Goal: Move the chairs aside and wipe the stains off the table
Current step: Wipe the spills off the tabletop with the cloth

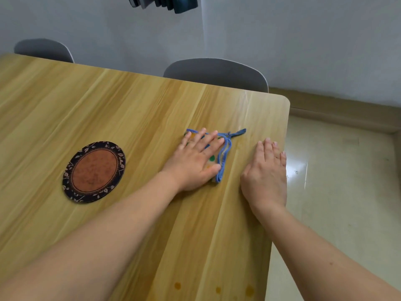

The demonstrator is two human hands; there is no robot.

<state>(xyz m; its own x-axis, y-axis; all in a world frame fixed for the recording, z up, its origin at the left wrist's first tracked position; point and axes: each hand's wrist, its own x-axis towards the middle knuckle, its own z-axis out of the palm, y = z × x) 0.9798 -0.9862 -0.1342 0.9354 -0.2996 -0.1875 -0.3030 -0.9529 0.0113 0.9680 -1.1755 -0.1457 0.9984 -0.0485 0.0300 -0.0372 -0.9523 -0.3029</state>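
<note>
Leftmost, we see one round mat (94,171) lying flat on the wooden worktop (65,105), well apart from both hands. Behind the far edge stand two grey chairs, one (44,49) at the left corner and one (217,73) nearer the right. Our left hand (193,164) lies flat on one folded cloth (222,157) with blue edging, fingers (199,137) straight and slightly spread, pressing it onto the worktop. Just right of the cloth we make out a faint yellowish smear. Our right hand (265,172) rests palm down near the worktop's right edge, its four fingers (269,148) straight and held together, holding nothing. Near the front edge we count three orange stains (177,285), in a loose row.
</note>
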